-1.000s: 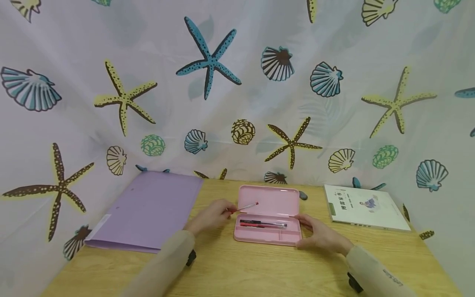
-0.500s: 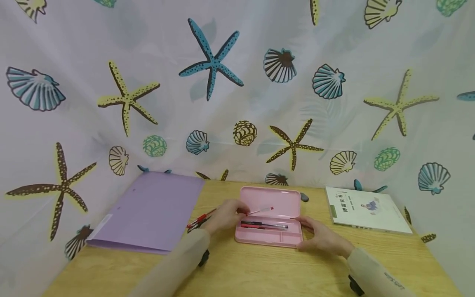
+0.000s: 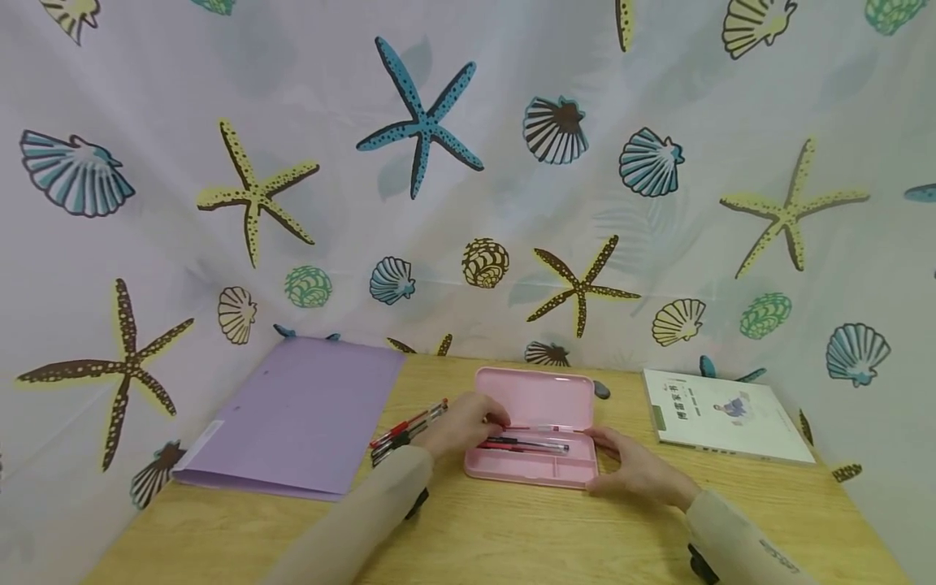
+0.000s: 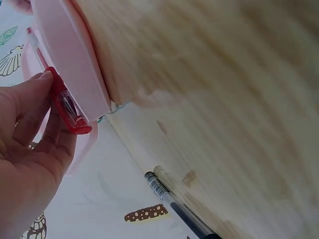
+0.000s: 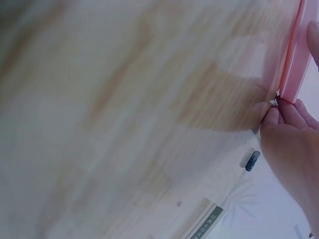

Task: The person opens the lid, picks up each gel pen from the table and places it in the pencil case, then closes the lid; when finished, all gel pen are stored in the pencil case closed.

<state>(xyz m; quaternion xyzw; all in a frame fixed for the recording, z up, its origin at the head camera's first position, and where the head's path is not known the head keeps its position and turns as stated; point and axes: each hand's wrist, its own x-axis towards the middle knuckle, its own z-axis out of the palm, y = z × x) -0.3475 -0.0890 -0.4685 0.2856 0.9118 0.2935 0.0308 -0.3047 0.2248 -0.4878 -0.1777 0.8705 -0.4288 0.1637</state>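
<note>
My left hand (image 3: 466,421) pinches a red pen (image 4: 66,102) between thumb and fingers at the left end of a pink pencil case (image 3: 536,392). The pen lies level across the hinge line, its clear tip end pointing right. The case stands open, lid tilted back, and a black pen and a red pen (image 3: 530,446) lie side by side in its long rear compartment. My right hand (image 3: 638,471) holds the case's right end, thumb at the front corner and fingers at the back, also seen gripping the pink edge (image 5: 297,64) in the right wrist view.
Several red and black pens (image 3: 400,432) lie on the wooden table (image 3: 512,536) behind my left forearm. A purple folder (image 3: 300,414) is at left, a white book (image 3: 720,410) at right. A dark pebble-like object (image 3: 601,390) sits behind the case; a patterned curtain hangs beyond.
My left hand has moved right with the red pen, bringing it from the lid's left side to above the case's hinge line. The table pens have come into sight. My right hand stays put.
</note>
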